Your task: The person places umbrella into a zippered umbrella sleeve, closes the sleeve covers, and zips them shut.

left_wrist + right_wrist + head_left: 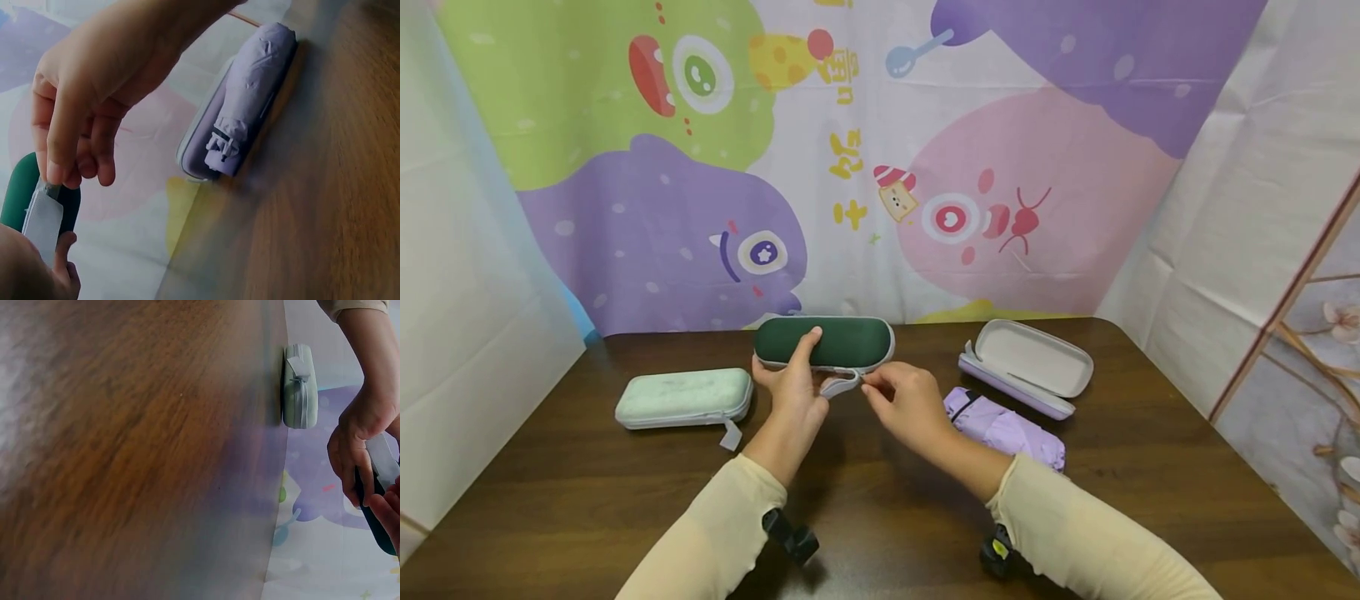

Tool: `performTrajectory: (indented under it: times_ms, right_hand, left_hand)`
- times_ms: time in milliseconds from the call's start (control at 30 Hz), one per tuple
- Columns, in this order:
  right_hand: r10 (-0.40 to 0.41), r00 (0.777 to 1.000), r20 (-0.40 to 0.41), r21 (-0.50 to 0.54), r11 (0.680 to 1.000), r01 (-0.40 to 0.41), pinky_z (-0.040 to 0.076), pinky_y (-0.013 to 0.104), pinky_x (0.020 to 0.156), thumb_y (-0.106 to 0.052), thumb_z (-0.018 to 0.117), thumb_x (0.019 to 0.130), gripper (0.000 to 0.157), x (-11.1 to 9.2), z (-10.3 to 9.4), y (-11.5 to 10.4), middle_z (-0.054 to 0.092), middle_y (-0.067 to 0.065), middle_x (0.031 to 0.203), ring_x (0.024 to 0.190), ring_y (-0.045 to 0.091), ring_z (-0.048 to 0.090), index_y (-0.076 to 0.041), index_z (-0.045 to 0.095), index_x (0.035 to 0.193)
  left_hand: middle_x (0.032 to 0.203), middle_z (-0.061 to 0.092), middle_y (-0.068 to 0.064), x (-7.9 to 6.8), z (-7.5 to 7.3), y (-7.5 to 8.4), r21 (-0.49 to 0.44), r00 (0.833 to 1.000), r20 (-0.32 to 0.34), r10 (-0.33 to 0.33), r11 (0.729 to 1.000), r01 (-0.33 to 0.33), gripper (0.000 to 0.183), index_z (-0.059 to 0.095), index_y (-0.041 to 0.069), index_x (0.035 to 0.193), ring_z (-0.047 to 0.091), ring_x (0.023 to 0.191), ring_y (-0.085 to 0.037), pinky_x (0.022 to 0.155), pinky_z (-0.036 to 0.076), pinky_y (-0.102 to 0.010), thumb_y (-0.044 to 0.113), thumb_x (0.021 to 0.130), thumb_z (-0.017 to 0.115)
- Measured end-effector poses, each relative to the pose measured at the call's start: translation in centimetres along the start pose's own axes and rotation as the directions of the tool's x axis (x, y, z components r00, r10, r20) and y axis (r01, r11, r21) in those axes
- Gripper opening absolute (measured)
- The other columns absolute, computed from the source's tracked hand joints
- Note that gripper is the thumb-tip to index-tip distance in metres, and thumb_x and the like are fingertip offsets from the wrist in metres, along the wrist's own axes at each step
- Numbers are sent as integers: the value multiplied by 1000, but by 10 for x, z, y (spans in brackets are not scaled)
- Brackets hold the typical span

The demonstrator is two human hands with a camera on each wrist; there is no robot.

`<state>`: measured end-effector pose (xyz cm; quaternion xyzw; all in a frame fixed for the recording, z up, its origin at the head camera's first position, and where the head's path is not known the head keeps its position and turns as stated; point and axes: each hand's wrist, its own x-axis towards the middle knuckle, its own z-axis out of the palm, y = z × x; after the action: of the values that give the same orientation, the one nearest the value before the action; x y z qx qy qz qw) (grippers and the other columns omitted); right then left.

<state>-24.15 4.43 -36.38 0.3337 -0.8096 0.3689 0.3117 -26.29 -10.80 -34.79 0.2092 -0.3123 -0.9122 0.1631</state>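
Note:
My left hand [792,396] grips a dark green zippered hard case [857,340] above the table, its thumb lying across the broad face. A grey strap [841,386] hangs from the case's near edge, close to the zipper. At the right end of that edge my right hand [913,407] pinches the zipper pull, which its fingertips mostly hide. In the left wrist view the right thumb and finger meet at the end of the strap [45,219]. The case looks closed along the visible part of its seam.
A closed mint-green case [685,396] lies left on the brown table [865,517]. To the right, a lilac case [1037,358] lies open, with a folded lilac umbrella [1011,429] in front of it. A patterned cloth [865,275] hangs behind the table.

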Motion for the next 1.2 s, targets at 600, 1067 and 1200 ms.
performTrajectory:
  times_ms: [600,1067,1200]
  right_hand:
    - [511,854,99,507,712,-485,56,32,78,-7,75,84,42,12,-25,6,58,17,115,97,27,62,2,55,120]
    - [629,732,262,729,367,-577,58,32,73,5,71,82,42,17,-24,16,61,11,103,83,16,65,7,56,122]
    - [630,733,257,745,354,-566,57,30,73,3,69,85,41,18,-27,24,62,10,101,84,15,65,8,56,123]
  left_hand:
    - [130,44,-14,-1,-6,2,18,973,225,56,998,-62,103,8,46,143,69,88,-30,69,57,-49,3,81,78]
    - [122,49,-14,-2,-12,6,88,962,269,38,994,-64,84,10,36,139,71,77,-24,68,59,-45,7,88,72]
    - [122,47,-9,2,-13,14,88,958,282,44,994,-71,67,18,28,131,67,83,-21,69,58,-46,11,91,69]
